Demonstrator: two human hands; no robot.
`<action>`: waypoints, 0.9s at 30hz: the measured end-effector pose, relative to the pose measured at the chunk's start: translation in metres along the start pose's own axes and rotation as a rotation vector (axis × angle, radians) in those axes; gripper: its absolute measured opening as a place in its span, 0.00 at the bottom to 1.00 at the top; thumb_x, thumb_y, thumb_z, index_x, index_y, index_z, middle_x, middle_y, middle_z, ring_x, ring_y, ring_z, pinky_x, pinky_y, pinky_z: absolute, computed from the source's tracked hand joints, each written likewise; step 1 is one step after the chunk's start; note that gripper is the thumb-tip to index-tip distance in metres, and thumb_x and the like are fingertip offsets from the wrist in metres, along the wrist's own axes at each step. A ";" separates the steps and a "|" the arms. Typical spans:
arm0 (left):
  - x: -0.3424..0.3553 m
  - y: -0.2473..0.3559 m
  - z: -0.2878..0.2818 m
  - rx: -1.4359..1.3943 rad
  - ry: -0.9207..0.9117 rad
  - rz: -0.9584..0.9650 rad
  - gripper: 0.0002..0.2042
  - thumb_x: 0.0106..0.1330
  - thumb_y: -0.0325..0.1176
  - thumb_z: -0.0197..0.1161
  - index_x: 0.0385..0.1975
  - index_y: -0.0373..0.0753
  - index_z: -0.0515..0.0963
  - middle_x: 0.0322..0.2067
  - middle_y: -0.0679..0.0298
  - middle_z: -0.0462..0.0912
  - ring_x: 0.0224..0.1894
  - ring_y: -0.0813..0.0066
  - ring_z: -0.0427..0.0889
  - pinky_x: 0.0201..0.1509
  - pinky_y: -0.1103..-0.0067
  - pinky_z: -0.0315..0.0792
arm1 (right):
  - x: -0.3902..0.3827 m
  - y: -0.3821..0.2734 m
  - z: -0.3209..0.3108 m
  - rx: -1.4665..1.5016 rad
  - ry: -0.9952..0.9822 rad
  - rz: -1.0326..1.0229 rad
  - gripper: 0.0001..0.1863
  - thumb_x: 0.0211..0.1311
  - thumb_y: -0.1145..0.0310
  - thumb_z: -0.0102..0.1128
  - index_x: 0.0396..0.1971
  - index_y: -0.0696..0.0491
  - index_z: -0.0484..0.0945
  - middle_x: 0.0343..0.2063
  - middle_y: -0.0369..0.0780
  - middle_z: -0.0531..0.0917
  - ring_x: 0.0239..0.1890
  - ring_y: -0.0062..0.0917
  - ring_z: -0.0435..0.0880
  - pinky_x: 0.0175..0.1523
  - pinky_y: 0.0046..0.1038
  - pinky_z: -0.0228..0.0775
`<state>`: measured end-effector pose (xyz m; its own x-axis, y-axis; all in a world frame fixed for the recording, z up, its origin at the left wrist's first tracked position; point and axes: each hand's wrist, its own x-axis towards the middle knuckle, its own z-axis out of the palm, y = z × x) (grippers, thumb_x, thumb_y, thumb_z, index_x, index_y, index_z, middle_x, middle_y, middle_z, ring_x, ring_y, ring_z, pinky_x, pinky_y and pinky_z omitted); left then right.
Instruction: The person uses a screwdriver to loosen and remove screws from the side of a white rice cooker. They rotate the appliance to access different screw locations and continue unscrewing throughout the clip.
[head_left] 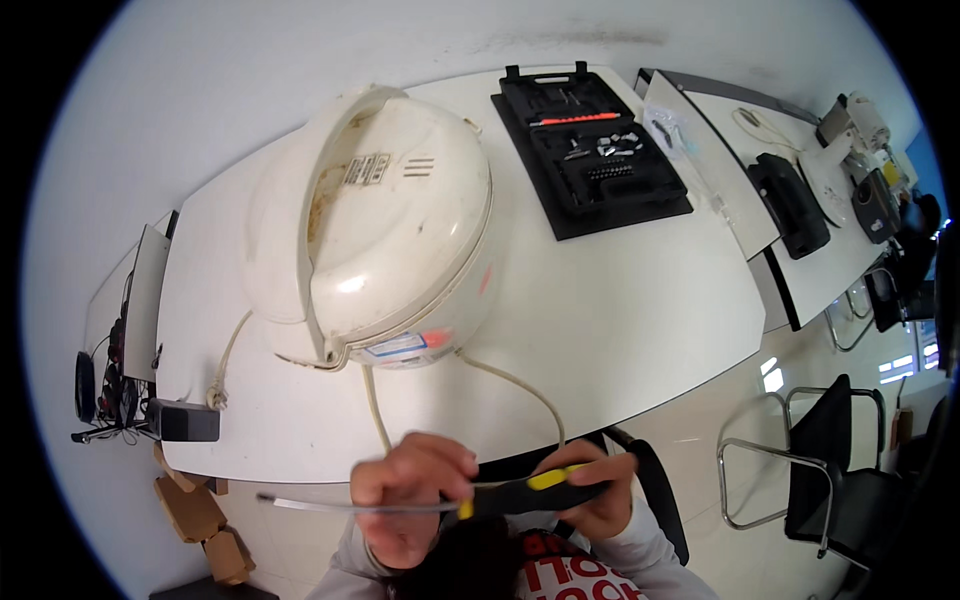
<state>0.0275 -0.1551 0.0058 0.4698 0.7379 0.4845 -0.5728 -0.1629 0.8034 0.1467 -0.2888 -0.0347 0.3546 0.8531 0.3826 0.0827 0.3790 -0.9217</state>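
Note:
Below the table's front edge I hold a screwdriver [540, 492] with a black and yellow handle and a long metal shaft pointing left. My right hand [595, 492] is closed on the handle. My left hand [405, 492] is curled at the shaft near the handle. Beyond my hands, a cream rice cooker [400, 220] with a raised carrying handle and scuffed lid stands on the white table [640, 310], its pale cord [515, 385] trailing toward the front edge.
An open black toolbox [610, 160] lies at the back right beside a clear bag [670, 130]. A dark power block [185, 420] sits at the left corner. Another desk [850, 250] holds appliances. A black chair [830, 480] stands right; cardboard boxes [190, 510] lie on the floor at left.

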 end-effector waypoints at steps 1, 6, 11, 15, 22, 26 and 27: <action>-0.002 0.001 0.000 -0.142 0.000 -0.021 0.21 0.68 0.53 0.33 0.37 0.40 0.63 0.16 0.63 0.68 0.23 0.70 0.71 0.31 0.75 0.68 | 0.002 0.001 0.002 0.112 -0.017 0.032 0.22 0.52 0.71 0.62 0.45 0.49 0.62 0.41 0.52 0.73 0.39 0.35 0.77 0.42 0.29 0.70; 0.005 0.019 -0.031 -0.652 0.193 -0.099 0.18 0.72 0.45 0.24 0.25 0.43 0.57 0.08 0.70 0.59 0.06 0.81 0.55 0.16 0.83 0.60 | 0.045 -0.013 -0.014 -0.373 -0.332 0.005 0.23 0.46 0.78 0.63 0.45 0.55 0.70 0.44 0.43 0.74 0.44 0.34 0.77 0.47 0.27 0.69; 0.014 0.030 -0.071 -0.691 0.369 0.010 0.17 0.72 0.43 0.25 0.24 0.42 0.55 0.08 0.70 0.54 0.05 0.83 0.47 0.10 0.84 0.52 | 0.097 -0.004 -0.100 -0.793 0.309 0.074 0.11 0.50 0.80 0.58 0.34 0.53 0.76 0.36 0.36 0.80 0.34 0.19 0.78 0.32 0.20 0.69; 0.013 0.026 -0.090 -0.770 0.314 -0.075 0.15 0.72 0.42 0.28 0.24 0.43 0.55 0.10 0.70 0.53 0.07 0.84 0.48 0.14 0.85 0.54 | 0.156 0.037 -0.212 -1.035 0.445 0.008 0.09 0.55 0.73 0.55 0.37 0.52 0.77 0.34 0.36 0.81 0.33 0.23 0.80 0.33 0.22 0.69; 0.006 0.021 -0.109 -0.912 0.353 -0.171 0.15 0.72 0.42 0.28 0.24 0.42 0.55 0.11 0.70 0.53 0.07 0.83 0.50 0.15 0.84 0.56 | 0.231 0.118 -0.288 -1.459 0.337 0.188 0.15 0.50 0.75 0.57 0.41 0.51 0.76 0.40 0.42 0.77 0.43 0.36 0.76 0.49 0.31 0.67; 0.007 0.020 -0.112 -0.945 0.382 -0.234 0.14 0.72 0.40 0.31 0.25 0.42 0.56 0.11 0.70 0.53 0.07 0.84 0.50 0.16 0.85 0.55 | 0.247 0.133 -0.294 -1.381 0.339 0.172 0.15 0.48 0.75 0.58 0.39 0.51 0.76 0.42 0.43 0.75 0.44 0.37 0.76 0.49 0.31 0.68; 0.008 0.018 -0.112 -0.958 0.401 -0.248 0.14 0.72 0.40 0.31 0.25 0.42 0.56 0.11 0.70 0.53 0.07 0.84 0.50 0.16 0.85 0.55 | 0.251 0.133 -0.294 -1.408 0.311 0.206 0.14 0.48 0.75 0.58 0.39 0.51 0.76 0.43 0.43 0.75 0.44 0.37 0.76 0.49 0.31 0.68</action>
<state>-0.0545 -0.0789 -0.0148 0.4907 0.8696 0.0555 -0.8626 0.4757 0.1721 0.5200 -0.1299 -0.0801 0.6404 0.6684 0.3782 0.7680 -0.5517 -0.3254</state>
